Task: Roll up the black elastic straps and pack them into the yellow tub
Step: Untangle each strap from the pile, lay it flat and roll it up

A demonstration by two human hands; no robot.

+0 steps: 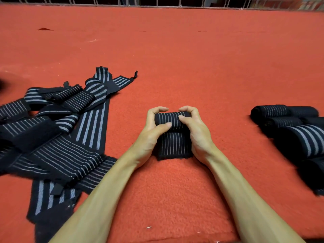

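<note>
A black elastic strap with thin white stripes lies in front of me on the red cloth, its far end wound into a roll. My left hand grips the roll's left end, fingers curled over the top and thumb across the front. My right hand grips the right end the same way. A short flat tail of the strap lies between my wrists. No yellow tub is in view.
A heap of several unrolled striped straps spreads over the left side. Several rolled straps lie in a row at the right edge. The red cloth stretches far ahead to a metal railing.
</note>
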